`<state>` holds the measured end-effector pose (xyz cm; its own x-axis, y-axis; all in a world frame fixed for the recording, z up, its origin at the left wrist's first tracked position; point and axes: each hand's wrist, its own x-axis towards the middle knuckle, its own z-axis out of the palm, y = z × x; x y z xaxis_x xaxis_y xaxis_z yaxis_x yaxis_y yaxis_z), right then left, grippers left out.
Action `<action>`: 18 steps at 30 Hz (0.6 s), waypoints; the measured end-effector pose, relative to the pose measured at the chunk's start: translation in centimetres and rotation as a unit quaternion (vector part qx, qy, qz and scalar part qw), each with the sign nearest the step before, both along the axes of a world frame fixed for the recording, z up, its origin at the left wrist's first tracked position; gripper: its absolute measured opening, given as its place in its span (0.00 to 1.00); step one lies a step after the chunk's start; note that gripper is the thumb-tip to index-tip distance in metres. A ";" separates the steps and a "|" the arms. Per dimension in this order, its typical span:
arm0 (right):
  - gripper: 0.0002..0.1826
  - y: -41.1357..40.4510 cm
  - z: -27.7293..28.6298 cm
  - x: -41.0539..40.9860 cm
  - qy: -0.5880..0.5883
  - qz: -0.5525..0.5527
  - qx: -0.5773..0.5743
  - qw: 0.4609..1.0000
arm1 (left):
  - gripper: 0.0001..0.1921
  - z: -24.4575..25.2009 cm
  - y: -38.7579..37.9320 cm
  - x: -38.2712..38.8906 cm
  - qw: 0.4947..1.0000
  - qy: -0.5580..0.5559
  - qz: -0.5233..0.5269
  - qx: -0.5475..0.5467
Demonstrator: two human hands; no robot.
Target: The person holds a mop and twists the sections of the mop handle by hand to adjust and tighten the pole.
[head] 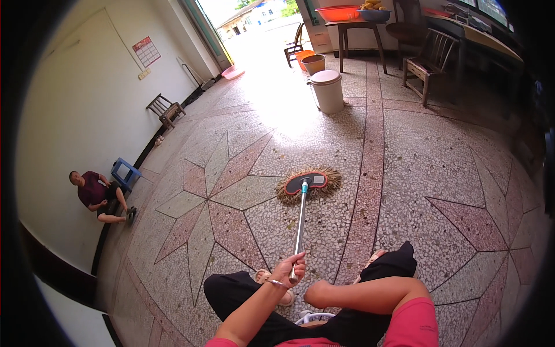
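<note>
My left hand (289, 270) is wrapped around the lower end of a metal mop handle (300, 225). At its far end, past a teal collar, is an oval mop head (308, 184) with tan string fringe and a dark, red-edged backing, lying on the terrazzo floor (277, 234). Close to the right of the handle's end, my right hand (318, 294) is curled into a fist, with nothing seen in it. Its fingers are mostly turned away from view. Both forearms extend over my dark trousers, between my bent knees.
A lidded bin (328, 93) stands ahead, with a bucket (314, 64) behind it. At left, a person (96, 191) sits by the wall near a blue stool (125, 173). Small wooden chairs (167, 112) and a table (357, 25) holding basins line the room. A bright doorway opens ahead.
</note>
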<state>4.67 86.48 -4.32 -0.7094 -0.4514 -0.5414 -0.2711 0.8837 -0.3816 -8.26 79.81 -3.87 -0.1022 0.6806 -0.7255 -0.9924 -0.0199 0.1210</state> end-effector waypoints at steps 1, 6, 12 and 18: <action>0.10 -0.2 0.6 -0.1 0.030 -0.005 -0.004 1.000 | 0.04 -0.3 -2.5 0.3 1.000 -0.023 0.001 0.012; 0.09 -1.2 0.4 -1.0 0.066 0.029 -0.041 0.997 | 0.10 3.5 -13.7 6.6 0.996 -0.048 0.043 -0.054; 0.10 -1.3 2.6 -1.5 0.044 0.057 -0.037 0.997 | 0.09 10.7 -21.4 12.7 0.982 -0.037 0.061 -0.174; 0.10 -1.9 2.7 -2.6 0.039 0.065 -0.039 0.996 | 0.07 10.5 -17.8 9.6 0.989 -0.077 0.084 -0.094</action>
<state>2.07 84.60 -1.62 -0.6812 -0.5805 -0.4460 -0.4124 0.8077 -0.4213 1.37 62.01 6.60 -0.0808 0.5149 -0.8534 -0.9841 -0.1770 -0.0136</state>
